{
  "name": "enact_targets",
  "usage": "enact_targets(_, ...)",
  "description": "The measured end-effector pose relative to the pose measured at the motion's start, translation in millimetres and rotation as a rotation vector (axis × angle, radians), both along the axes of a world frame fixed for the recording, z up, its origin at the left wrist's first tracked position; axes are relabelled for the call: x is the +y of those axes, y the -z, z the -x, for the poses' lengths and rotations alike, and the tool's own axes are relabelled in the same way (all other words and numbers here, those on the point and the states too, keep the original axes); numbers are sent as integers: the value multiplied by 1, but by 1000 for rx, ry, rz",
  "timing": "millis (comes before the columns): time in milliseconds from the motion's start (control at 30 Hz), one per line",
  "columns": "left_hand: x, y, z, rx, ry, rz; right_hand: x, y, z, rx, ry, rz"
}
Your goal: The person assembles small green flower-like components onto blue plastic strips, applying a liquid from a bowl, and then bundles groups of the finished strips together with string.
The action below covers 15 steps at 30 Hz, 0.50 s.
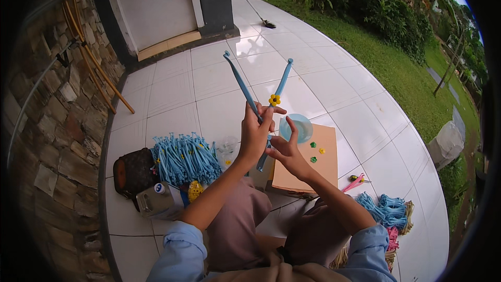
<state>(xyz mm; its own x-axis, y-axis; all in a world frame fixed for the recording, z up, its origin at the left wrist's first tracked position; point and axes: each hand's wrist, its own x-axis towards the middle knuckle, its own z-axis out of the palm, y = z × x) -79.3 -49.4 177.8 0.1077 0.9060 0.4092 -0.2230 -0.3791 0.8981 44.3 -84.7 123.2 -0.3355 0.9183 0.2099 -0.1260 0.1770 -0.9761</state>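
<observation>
1. At the far left rises a stone wall (49,125), with thin bamboo sticks (96,68) leaning against it down to the white tiled floor (209,83).
2. On the floor by the left knee lies a dark brown bag (130,172), and touching its right side is a heap of blue stems (182,157) with small yellow flowers among them.
3. Just below that heap lies a grey jug-shaped container (159,201) on its side, with a small yellow mesh bundle (194,190) beside it.
4. The left hand (255,133) is raised over the lap, its fingers closed around two blue stems (242,83) that cross in the grip and spread upward in a V; a yellow flower (274,100) sits at the fingertips.
5. The right hand (288,151) is just beside and below, fingers pinching the lower end of the same stems where they poke out under the left hand.
6. Behind the hands a pale blue round lid (298,127) rests on a tan cardboard box (326,164), partly hidden by the right hand; small green and yellow flowers (314,151) lie on the box.
7. To the right of the box lie pink stems (354,183), then a blue tassel bundle (389,211) by the right knee.
8. Far back a broom (261,15) lies on the tiles; grass (396,73) borders the right side.
</observation>
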Motion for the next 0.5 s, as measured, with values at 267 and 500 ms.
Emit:
enact_targets(267,25,11,49,778,-692,-168,13,-21,1,134,136,-104)
enact_targets(500,-8,13,20,949,17,-785,4,-41,-26,95,113,110)
